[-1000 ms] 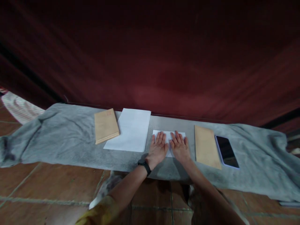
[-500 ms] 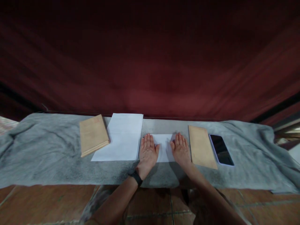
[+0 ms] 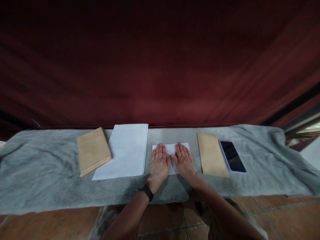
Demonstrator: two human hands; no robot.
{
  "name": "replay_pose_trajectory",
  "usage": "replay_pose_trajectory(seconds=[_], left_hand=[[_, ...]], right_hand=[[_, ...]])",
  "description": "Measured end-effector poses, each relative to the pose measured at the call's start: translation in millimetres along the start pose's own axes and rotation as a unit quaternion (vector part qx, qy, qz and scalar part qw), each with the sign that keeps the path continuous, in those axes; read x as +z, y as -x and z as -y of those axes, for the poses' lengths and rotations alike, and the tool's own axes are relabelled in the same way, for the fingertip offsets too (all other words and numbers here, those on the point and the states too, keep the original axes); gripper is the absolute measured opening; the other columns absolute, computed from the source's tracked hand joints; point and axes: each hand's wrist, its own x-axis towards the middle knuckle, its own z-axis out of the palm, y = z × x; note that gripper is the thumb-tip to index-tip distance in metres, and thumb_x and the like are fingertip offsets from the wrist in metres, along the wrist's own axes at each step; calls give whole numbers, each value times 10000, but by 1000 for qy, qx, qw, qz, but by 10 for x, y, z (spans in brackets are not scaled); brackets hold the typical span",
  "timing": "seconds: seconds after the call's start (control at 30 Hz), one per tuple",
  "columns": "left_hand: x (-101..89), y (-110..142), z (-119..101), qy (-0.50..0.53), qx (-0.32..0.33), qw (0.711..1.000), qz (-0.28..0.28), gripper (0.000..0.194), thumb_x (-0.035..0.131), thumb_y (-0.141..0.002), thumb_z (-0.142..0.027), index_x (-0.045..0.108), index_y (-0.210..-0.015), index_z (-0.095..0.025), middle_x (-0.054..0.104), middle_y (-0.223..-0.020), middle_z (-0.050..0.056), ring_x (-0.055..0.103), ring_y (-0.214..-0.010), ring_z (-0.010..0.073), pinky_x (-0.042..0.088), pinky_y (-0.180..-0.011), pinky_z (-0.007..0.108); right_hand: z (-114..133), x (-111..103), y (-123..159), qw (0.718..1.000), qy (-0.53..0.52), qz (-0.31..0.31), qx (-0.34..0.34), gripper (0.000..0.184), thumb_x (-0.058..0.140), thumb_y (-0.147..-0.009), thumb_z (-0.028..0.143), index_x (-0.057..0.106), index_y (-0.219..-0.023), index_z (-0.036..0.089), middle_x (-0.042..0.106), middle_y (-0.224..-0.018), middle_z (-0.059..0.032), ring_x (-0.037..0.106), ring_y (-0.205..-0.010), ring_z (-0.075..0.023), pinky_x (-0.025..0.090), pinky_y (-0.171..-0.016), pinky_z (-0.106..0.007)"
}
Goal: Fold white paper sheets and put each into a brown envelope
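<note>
A folded white sheet of paper (image 3: 173, 169) lies on the grey cloth in front of me. My left hand (image 3: 160, 164) rests flat on its left part, fingers stretched out and pointing away from me. On its right part lies my right hand (image 3: 184, 161), also flat with the fingers extended. The thumbs are close together near the middle of the sheet. Both palms cover much of the paper, and neither hand grips anything. To the right of my right hand sits a single brown envelope (image 3: 213, 155).
Left of my hands is a stack of white paper (image 3: 127, 150), partly overlapped by a pile of brown envelopes (image 3: 93, 150). A phone (image 3: 233, 156) lies at the right. The grey cloth (image 3: 50, 183) covers the bench, and a dark red curtain (image 3: 160, 83) hangs behind.
My right hand has slid inward across the paper toward my left hand, so the gap between the thumbs is smaller. The view has tilted slightly.
</note>
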Motion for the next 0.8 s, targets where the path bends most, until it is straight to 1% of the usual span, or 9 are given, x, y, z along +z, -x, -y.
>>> replay_pose_trajectory(seconds=[0.1,0.2,0.3,0.4,0.53,0.57,0.63,0.73,0.8], left_hand=[[-10,-10,21,-4,-9,1000,-3,601,355,-1023,-356,396,-1518,-17,324,-1612,208,282,-1519,297,258,-1243,473],[-25,-15,18,-3,-6,1000,0,633,355,-1025,-406,405,-1507,1,324,-1606,224,303,-1509,313,269,-1239,478],[-24,-9,21,-2,-2,1000,-9,635,348,-1026,-411,398,-1513,-7,329,-1604,221,298,-1511,308,274,-1237,485],[-15,3,49,-9,-2,1000,-21,628,354,-1023,-406,388,-1523,-29,335,-1606,212,274,-1520,311,284,-1230,501],[-8,19,95,-10,3,999,-33,624,375,-1018,-396,387,-1522,-28,360,-1598,213,274,-1519,315,291,-1227,507],[-8,28,97,-9,3,999,-38,621,379,-1017,-388,387,-1520,-24,364,-1595,217,273,-1519,318,292,-1226,514],[-12,61,79,-6,12,999,-52,606,383,-1013,-354,381,-1523,-27,359,-1600,214,261,-1523,317,293,-1226,519],[-26,149,20,-2,60,996,-61,568,354,-1006,-244,351,-1550,-82,339,-1625,155,235,-1535,273,281,-1239,494],[-40,214,-8,-8,88,995,-53,560,326,-997,-184,360,-1550,-104,352,-1622,134,247,-1532,255,279,-1241,491]], right_hand=[[-63,3,14,1000,17,-17,16,628,299,-1067,434,378,-1534,21,400,-1573,-229,371,-1471,-318,304,-1185,-490],[-131,7,33,999,35,-22,22,657,289,-1068,457,390,-1516,-13,402,-1564,-254,381,-1463,-336,310,-1180,-492],[-196,15,61,998,46,-27,24,666,296,-1066,470,394,-1511,-17,404,-1562,-258,384,-1460,-339,323,-1174,-490],[-251,14,100,998,44,-37,33,675,321,-1061,473,352,-1535,-7,412,-1556,-260,388,-1458,-336,342,-1166,-498],[-274,-44,153,997,34,-54,50,662,355,-1058,441,337,-1540,-12,424,-1543,-272,392,-1456,-348,357,-1160,-517],[-257,-69,166,997,28,-54,46,652,361,-1057,429,334,-1545,-3,422,-1549,-263,385,-1461,-344,352,-1166,-517],[-189,-123,194,999,6,-44,17,627,369,-1058,403,314,-1565,38,401,-1577,-221,359,-1481,-316,335,-1187,-500],[-37,-180,250,998,-32,-15,-43,577,359,-1061,363,314,-1579,112,360,-1619,-140,323,-1504,-256,309,-1215,-456],[45,-194,295,997,-44,-5,-59,552,357,-1063,367,362,-1560,129,373,-1617,-119,335,-1498,-234,299,-1224,-438]])
